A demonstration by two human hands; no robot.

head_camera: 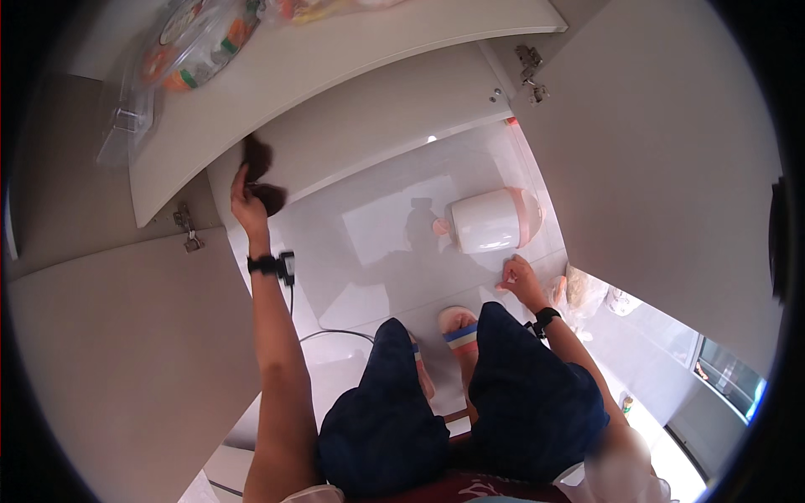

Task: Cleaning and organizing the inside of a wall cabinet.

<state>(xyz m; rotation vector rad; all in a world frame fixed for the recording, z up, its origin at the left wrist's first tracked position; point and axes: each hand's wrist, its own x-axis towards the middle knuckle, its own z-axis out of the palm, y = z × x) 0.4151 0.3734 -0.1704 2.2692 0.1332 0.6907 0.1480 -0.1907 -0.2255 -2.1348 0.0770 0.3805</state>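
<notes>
My left hand (249,209) reaches to the lower left part of an open cabinet, beneath the edge of its shelf (352,69). It grips two dark brown objects (269,198), blurred and too unclear to name; the upper one partly passes behind the shelf's edge. Lower down, my right hand (521,283) hangs in the air by my right knee, its fingers loosely curled and nothing in them. In the view it lies just below a white bin (487,220) with a pink rim.
Clear plastic packages (201,53) lie on the shelf. A left cabinet door (126,352) and a right cabinet door (660,157) stand open on both sides. Plastic bags (585,292) sit beyond the right door. A black cable (339,331) runs from my left wristband.
</notes>
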